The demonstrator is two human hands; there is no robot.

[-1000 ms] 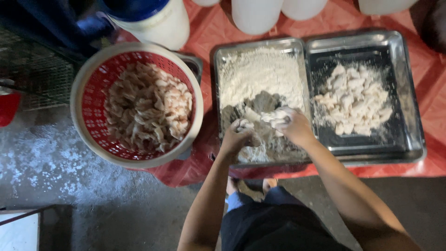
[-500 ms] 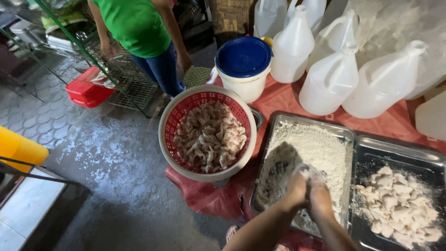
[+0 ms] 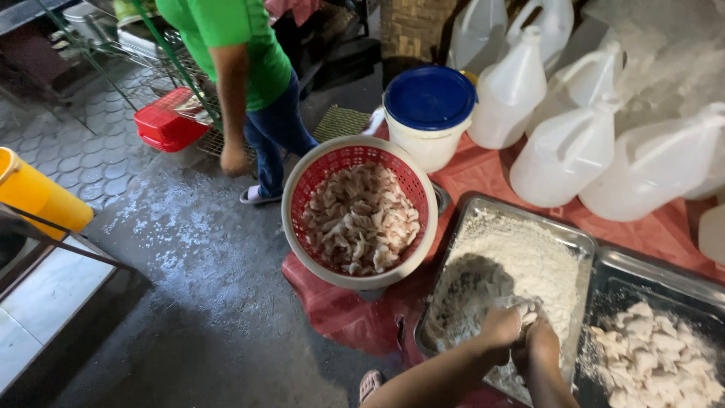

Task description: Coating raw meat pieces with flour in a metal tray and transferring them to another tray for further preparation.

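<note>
Both hands are working in the flour tray (image 3: 555,242). Left hand (image 3: 500,326) and right hand (image 3: 542,338) are pressing together, fingers curling around a floured piece (image 3: 526,308) at the flour heap's near edge. Beside the tray, a red basket (image 3: 306,193) is holding raw pieces; coated pieces (image 3: 653,355) are lying in the neighbouring tray (image 3: 664,276).

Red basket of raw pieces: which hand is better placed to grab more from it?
Probably left. The left hand lies on the basket's side of the flour tray; the right hand sits beyond it, nearer the tray of coated pieces.
</note>
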